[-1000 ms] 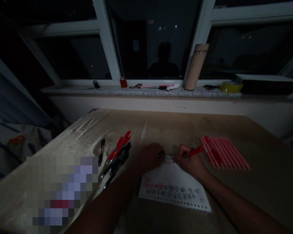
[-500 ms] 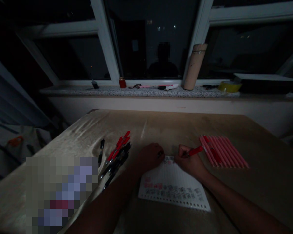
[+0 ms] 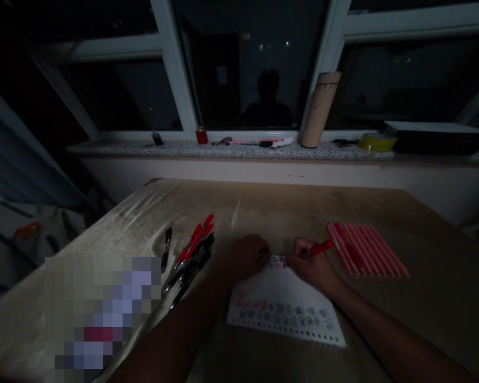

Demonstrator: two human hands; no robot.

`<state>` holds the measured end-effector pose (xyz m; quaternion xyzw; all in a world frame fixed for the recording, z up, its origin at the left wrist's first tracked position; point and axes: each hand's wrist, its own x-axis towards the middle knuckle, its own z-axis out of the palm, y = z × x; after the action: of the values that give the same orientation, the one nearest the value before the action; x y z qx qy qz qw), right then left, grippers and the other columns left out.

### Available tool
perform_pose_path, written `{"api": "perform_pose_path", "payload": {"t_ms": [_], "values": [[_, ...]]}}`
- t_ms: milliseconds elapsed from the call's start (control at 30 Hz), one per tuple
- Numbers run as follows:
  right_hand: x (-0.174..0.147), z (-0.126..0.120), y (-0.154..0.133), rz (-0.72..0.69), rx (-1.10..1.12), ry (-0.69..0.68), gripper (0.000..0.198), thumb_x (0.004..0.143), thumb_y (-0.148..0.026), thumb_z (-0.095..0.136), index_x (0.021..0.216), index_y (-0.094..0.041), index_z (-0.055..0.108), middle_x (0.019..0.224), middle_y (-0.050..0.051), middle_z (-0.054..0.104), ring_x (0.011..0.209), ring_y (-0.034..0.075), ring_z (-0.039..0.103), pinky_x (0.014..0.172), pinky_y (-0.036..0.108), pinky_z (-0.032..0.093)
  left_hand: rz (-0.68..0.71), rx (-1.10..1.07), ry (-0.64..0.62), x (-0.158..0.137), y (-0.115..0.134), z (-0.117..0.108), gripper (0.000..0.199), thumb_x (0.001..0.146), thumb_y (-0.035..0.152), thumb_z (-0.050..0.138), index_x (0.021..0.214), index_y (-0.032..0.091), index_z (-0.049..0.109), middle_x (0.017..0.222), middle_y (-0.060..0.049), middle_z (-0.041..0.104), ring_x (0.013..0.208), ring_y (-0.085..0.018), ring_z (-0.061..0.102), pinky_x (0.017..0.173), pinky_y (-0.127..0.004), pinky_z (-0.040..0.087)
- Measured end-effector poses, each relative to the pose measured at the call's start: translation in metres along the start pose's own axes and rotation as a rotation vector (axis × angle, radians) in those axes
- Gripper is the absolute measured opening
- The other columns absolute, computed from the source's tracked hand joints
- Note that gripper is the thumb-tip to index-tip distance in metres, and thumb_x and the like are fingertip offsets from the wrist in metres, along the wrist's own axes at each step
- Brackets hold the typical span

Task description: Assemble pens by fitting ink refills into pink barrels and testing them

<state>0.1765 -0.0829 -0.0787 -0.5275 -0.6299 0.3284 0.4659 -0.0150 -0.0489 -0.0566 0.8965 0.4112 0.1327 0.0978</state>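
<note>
A sheet of lined paper (image 3: 279, 292) with a row of punched holes lies on the table, bearing rows of black and red marks. My right hand (image 3: 309, 266) is closed around a red pen (image 3: 322, 247), its fingertips at the sheet's far edge near small red marks. The pen's tip is hidden by the fingers. My left hand (image 3: 247, 256) rests at the far left corner of the sheet with its fingers curled. A small dark patch shows by its fingertips; I cannot make out what it is.
Black pens (image 3: 189, 271) and red pens (image 3: 195, 239) lie left of my hands, with one black pen (image 3: 166, 249) apart. A row of pink pencils (image 3: 373, 249), with red pens on it, lies right. A cardboard tube (image 3: 321, 110) and yellow tape (image 3: 377, 142) stand on the windowsill.
My right hand stays at the sheet's far edge with the red pen, shifted only very slightly. The whole view has moved a little; my left hand stays in place.
</note>
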Motion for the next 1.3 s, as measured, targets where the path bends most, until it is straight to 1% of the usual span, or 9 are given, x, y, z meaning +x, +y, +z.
{"api": "perform_pose_path", "payload": {"t_ms": [100,267,400,533,733,900,1067,1300], "values": [[0.0009,-0.0007,0.0039,-0.011,-0.020,0.033,0.024,0.066,-0.018,0.054,0.054,-0.021,0.033,0.050,-0.007,0.031,0.046,0.007,0.030,0.043,0.021,0.021,0.014,0.003,0.018,0.0001,-0.0016,0.0022,0.019,0.084,0.030,0.046,0.084,0.016,0.060,0.083,-0.004,0.059,0.080,-0.017,0.054,0.072,-0.028,0.041],[0.0021,-0.0013,0.0070,-0.022,-0.006,0.000,0.026,0.063,-0.017,0.055,0.053,-0.021,0.032,0.049,-0.008,0.030,0.046,0.007,0.029,0.043,0.021,0.020,0.011,0.007,0.026,0.0001,-0.0038,0.0053,0.022,0.085,0.031,0.045,0.084,0.016,0.060,0.084,-0.005,0.059,0.080,-0.017,0.054,0.071,-0.028,0.042],[0.0018,-0.0011,0.0069,-0.027,-0.024,0.053,0.025,0.064,-0.017,0.054,0.053,-0.021,0.032,0.050,-0.007,0.031,0.047,0.008,0.029,0.043,0.021,0.020,0.019,0.002,0.027,-0.0004,-0.0025,0.0028,0.020,0.085,0.031,0.046,0.084,0.016,0.060,0.085,-0.004,0.059,0.080,-0.016,0.054,0.072,-0.028,0.042],[0.0014,-0.0027,0.0076,-0.045,-0.043,0.027,0.026,0.062,-0.016,0.055,0.052,-0.021,0.032,0.049,-0.007,0.031,0.047,0.008,0.029,0.043,0.021,0.021,0.010,0.010,0.019,0.0000,-0.0016,0.0016,0.020,0.085,0.031,0.046,0.084,0.016,0.060,0.084,-0.004,0.059,0.080,-0.016,0.054,0.071,-0.028,0.042],[0.0015,-0.0018,0.0065,-0.034,-0.071,0.061,0.024,0.066,-0.019,0.054,0.054,-0.021,0.033,0.050,-0.007,0.032,0.047,0.008,0.031,0.044,0.021,0.022,0.003,0.013,0.022,0.0001,-0.0026,0.0042,0.020,0.085,0.031,0.047,0.084,0.017,0.060,0.084,-0.004,0.059,0.079,-0.016,0.054,0.072,-0.027,0.041],[0.0007,0.0018,0.0083,-0.021,-0.040,0.008,0.026,0.069,-0.022,0.055,0.055,-0.021,0.034,0.050,-0.007,0.034,0.047,0.008,0.031,0.044,0.021,0.022,0.005,0.010,0.017,0.0000,-0.0015,0.0025,0.021,0.085,0.031,0.046,0.084,0.017,0.060,0.084,-0.004,0.059,0.080,-0.016,0.054,0.072,-0.027,0.041],[0.0004,-0.0012,0.0061,0.001,-0.007,-0.040,0.028,0.063,-0.018,0.057,0.053,-0.021,0.031,0.049,-0.008,0.031,0.046,0.007,0.029,0.042,0.020,0.021,-0.009,0.008,-0.003,0.0006,-0.0007,0.0015,0.021,0.085,0.030,0.045,0.084,0.017,0.060,0.084,-0.004,0.059,0.081,-0.016,0.054,0.072,-0.027,0.041],[0.0016,-0.0057,0.0025,-0.035,-0.066,0.055,0.024,0.063,-0.017,0.054,0.053,-0.021,0.032,0.049,-0.007,0.032,0.046,0.008,0.031,0.044,0.021,0.022,0.011,-0.004,0.011,0.0002,-0.0025,0.0036,0.021,0.085,0.031,0.045,0.084,0.016,0.061,0.086,-0.004,0.059,0.081,-0.016,0.055,0.073,-0.028,0.042]]}}
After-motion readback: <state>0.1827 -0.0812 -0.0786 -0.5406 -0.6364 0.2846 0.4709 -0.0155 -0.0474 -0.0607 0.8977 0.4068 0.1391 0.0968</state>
